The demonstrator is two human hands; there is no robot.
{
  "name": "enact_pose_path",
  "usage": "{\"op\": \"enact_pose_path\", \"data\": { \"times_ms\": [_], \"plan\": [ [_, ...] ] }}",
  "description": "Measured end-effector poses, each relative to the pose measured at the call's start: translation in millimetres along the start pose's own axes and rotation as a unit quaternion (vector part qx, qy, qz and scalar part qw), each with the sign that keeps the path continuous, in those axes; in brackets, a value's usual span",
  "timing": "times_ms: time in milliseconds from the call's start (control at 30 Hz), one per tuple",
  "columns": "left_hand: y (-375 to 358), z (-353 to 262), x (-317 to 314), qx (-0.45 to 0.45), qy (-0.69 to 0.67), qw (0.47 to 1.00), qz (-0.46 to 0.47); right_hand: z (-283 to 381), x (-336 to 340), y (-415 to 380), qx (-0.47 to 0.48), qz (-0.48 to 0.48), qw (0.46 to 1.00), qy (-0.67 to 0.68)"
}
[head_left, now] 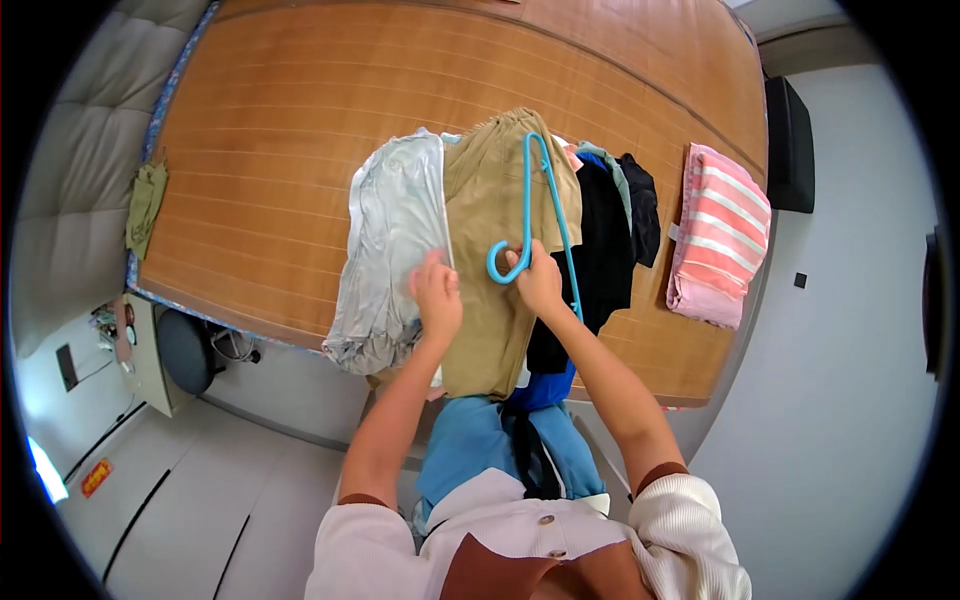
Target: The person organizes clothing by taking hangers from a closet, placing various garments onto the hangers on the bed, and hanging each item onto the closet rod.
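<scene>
Khaki garment (pixel 500 240) lies spread lengthwise on top of a heap of clothes at the near edge of the bamboo-matted bed (pixel 290 130), its lower part draping over the edge toward the person, so the whole cloth is flat and within easy reach of both arms. Just to its left a pale grey garment (pixel 385 260) hangs over the same edge, touching it; to the right a black garment (pixel 605 250) lies partly beneath it. Well apart, farther right on the mat, a pink striped folded cloth (pixel 720 235) rests by itself, squared up as if set aside. A turquoise hanger (pixel 535 200) lies along the khaki cloth, hook end nearest the person. The right hand (pixel 540 280) closes around the hanger just by the hook, which keeps it lined up with the cloth. The left hand (pixel 437 295) rests on the seam between khaki and grey, fingers curled down, pressing or pinching the fabric; which one I cannot tell.
</scene>
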State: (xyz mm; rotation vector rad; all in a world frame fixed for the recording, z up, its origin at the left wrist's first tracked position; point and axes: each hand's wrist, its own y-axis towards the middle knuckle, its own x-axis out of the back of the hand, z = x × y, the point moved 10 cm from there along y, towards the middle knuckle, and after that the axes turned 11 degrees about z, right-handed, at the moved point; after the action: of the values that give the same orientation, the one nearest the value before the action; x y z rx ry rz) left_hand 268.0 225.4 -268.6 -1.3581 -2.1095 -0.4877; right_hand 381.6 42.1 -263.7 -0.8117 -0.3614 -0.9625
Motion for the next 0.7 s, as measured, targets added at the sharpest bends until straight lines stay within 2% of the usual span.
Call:
{"op": "enact_pose_path", "data": {
  "times_ms": [33, 133, 167, 200, 300, 433, 467, 500, 567, 600, 700],
  "plan": [
    [-1.9, -11.4, -3.6, -0.008, -0.067, 0.998, 0.013, 2.6, 0.0, 5.2, -0.005, 0.004, 1.0, 0.014],
    [-13.2, -49.4, -28.8, -0.005, -0.156, 0.975, 0.157, 12.5, -1.1, 23.9, 0.03, -0.016, 0.989, 0.141],
    [-20.9, -51.5, -40.4, 0.027, -0.23, 0.955, 0.184, 16.8, 0.8, 27.8, 0.046, -0.022, 0.981, 0.185],
    [-30.0, -54.3, -53.9, 0.06, -0.303, 0.928, 0.209, 18.3, 3.4, 30.2, 0.032, -0.019, 0.985, 0.17],
    [-57.8, -73.4, -82.3, 0.11, -0.455, 0.846, 0.256, 2.5, -12.3, 41.2, 0.031, 0.088, 0.985, 0.146],
    [-93.4, -102.9, -119.3, 0.167, -0.536, 0.76, 0.328, -15.6, 46.4, 0.3, 0.066, 0.001, 0.997, -0.031],
    [-100.4, -110.6, -126.2, 0.149, -0.496, 0.778, 0.356, -25.1, 64.9, -12.8, 0.097, -0.031, 0.993, -0.056],
    [-108.7, -120.3, -133.2, 0.155, -0.517, 0.759, 0.364, -36.5, 81.1, -27.8, 0.107, -0.053, 0.989, -0.081],
    [-126.0, -139.5, -146.5, 0.169, -0.558, 0.719, 0.378, -59.4, 107.8, -56.5, 0.09, -0.072, 0.987, -0.115],
    [-136.6, -143.8, -156.3, 0.181, -0.563, 0.69, 0.416, -73.5, 114.8, -67.8, 0.056, -0.075, 0.986, -0.141],
    [-160.6, -116.6, -199.8, 0.152, -0.399, 0.78, 0.457, -126.2, 119.5, -85.1, -0.028, -0.081, 0.979, -0.185]
  ]
}}
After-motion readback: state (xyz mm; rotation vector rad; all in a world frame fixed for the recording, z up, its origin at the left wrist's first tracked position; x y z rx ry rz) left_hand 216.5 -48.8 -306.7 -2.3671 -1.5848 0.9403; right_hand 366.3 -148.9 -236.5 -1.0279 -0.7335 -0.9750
